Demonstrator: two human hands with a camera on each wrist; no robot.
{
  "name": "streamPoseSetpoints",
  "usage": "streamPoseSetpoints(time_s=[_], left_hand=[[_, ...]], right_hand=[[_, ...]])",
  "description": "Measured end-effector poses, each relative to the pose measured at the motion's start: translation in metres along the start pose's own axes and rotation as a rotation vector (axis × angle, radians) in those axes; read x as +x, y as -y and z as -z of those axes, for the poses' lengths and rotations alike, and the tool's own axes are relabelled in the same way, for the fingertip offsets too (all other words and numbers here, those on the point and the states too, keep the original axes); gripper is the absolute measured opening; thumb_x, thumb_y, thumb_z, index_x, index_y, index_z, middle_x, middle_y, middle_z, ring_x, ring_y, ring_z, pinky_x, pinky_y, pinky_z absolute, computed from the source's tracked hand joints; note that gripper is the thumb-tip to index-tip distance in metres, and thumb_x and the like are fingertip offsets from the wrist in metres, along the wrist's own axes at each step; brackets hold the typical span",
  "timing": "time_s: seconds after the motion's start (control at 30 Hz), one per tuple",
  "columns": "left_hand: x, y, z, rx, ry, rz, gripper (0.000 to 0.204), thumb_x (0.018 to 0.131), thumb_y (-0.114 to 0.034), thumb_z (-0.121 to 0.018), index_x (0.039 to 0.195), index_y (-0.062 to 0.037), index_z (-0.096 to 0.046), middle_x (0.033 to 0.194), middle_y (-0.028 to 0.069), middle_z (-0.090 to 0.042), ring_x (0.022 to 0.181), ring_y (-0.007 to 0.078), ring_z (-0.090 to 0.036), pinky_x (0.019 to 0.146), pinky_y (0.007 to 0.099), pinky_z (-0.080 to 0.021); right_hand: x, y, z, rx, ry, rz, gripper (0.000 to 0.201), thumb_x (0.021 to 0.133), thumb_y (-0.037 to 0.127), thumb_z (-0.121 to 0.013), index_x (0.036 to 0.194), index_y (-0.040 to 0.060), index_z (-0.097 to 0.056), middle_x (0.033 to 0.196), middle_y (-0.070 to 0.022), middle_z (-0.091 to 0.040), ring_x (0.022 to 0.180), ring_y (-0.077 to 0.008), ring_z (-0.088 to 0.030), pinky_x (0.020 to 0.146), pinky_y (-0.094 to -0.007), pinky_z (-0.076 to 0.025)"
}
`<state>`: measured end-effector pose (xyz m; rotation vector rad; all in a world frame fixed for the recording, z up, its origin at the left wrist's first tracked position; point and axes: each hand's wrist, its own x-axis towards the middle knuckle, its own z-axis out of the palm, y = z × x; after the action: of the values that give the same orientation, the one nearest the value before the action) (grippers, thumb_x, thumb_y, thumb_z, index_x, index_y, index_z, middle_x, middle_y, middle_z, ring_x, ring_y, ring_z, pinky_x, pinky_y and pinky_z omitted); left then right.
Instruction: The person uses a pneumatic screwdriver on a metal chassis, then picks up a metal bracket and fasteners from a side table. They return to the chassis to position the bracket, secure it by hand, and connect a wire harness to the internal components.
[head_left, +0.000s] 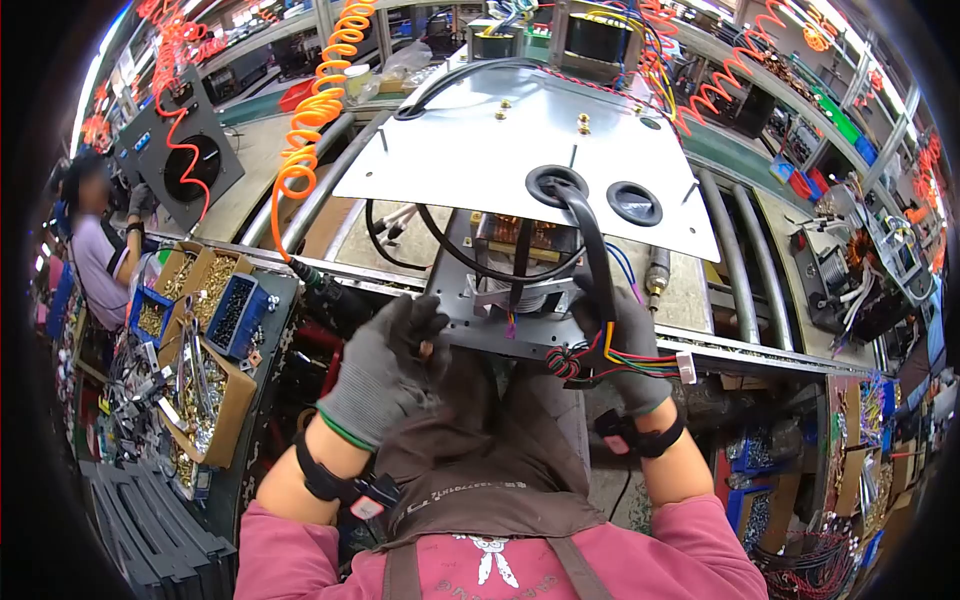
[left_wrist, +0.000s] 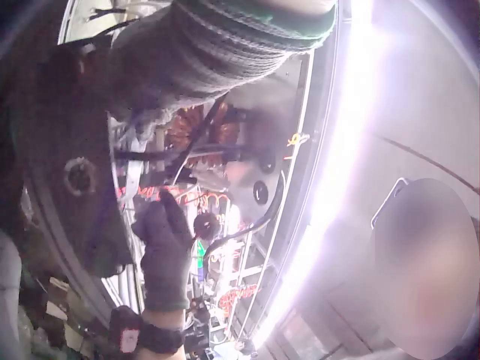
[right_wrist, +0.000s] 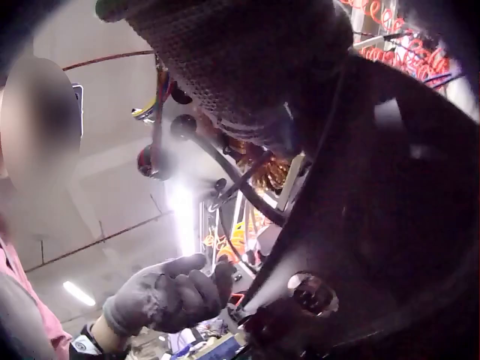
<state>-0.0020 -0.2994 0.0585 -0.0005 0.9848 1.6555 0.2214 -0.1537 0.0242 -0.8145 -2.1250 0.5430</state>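
Observation:
My gloved left hand (head_left: 392, 365) is at the left front corner of a grey metal base (head_left: 480, 335), its fingers curled, with nothing visible in them. Behind a thick black cable (head_left: 597, 265), my gloved right hand (head_left: 640, 365) is at the base's front right; the cable partly hides its fingers, and I cannot tell what they hold. Coloured wires (head_left: 645, 362) run from the cable across this hand to a white plug (head_left: 686, 367). A copper-wound transformer (head_left: 520, 240) sits on the base under a white panel (head_left: 450, 150). The cable passes through a black grommet (head_left: 556, 184).
Steel rollers (head_left: 735, 260) flank the work. Screw boxes (head_left: 215, 385) and blue bins (head_left: 238, 315) stand left, near an orange coiled hose (head_left: 312, 120). Another wired unit (head_left: 845, 265) stands right. A person (head_left: 100, 240) works at far left beside a dark panel (head_left: 185, 155).

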Motion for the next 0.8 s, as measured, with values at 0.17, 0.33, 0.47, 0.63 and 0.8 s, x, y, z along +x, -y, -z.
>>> streamPoseSetpoints(time_s=[0.17,0.33,0.47,0.63,0.8], left_hand=[[0.014,-0.016,0.031,0.158,0.429,-0.226,0.019,0.093,0.001,-0.046,0.108,0.0019,-0.058,0.125,0.0194,-0.055,0.119,0.0290,-0.052,0.100,0.0414,-0.048],[0.027,-0.018,0.016,0.280,0.275,-0.110,0.035,0.091,0.003,-0.054,0.126,0.0022,-0.054,0.122,0.0152,-0.059,0.106,0.0228,-0.063,0.094,0.0317,-0.053],[0.032,-0.028,0.007,0.488,0.267,-0.211,0.031,0.089,-0.001,-0.061,0.121,0.0003,-0.059,0.113,0.0119,-0.064,0.099,0.0183,-0.064,0.088,0.0286,-0.053],[0.051,-0.030,0.003,0.697,0.365,-0.390,0.026,0.084,-0.001,-0.068,0.110,-0.0016,-0.064,0.101,0.0073,-0.068,0.083,0.0094,-0.061,0.073,0.0248,-0.051],[0.060,-0.025,0.001,0.890,0.326,-0.420,0.022,0.083,-0.001,-0.067,0.105,-0.0010,-0.065,0.094,0.0064,-0.068,0.081,0.0092,-0.061,0.071,0.0251,-0.051]], right_hand=[[0.018,-0.011,0.003,-0.039,0.156,-0.147,0.039,0.081,0.008,-0.065,0.119,0.0039,-0.060,0.088,-0.0176,-0.066,0.080,-0.0344,-0.066,0.069,-0.0410,-0.051],[0.026,-0.011,0.000,-0.124,0.158,-0.141,0.031,0.082,0.014,-0.066,0.112,0.0081,-0.063,0.087,-0.0166,-0.068,0.079,-0.0336,-0.067,0.069,-0.0401,-0.051],[0.027,-0.009,0.005,-0.165,0.165,-0.140,0.019,0.081,0.015,-0.066,0.098,0.0050,-0.068,0.078,-0.0169,-0.066,0.073,-0.0323,-0.066,0.065,-0.0381,-0.050],[0.028,-0.005,0.010,-0.111,0.229,-0.141,0.015,0.077,0.013,-0.065,0.087,0.0015,-0.067,0.070,-0.0186,-0.063,0.065,-0.0365,-0.063,0.058,-0.0401,-0.048],[0.027,-0.007,0.008,-0.082,0.227,-0.114,0.016,0.072,0.013,-0.068,0.082,0.0019,-0.065,0.066,-0.0179,-0.060,0.062,-0.0379,-0.061,0.055,-0.0396,-0.047]])
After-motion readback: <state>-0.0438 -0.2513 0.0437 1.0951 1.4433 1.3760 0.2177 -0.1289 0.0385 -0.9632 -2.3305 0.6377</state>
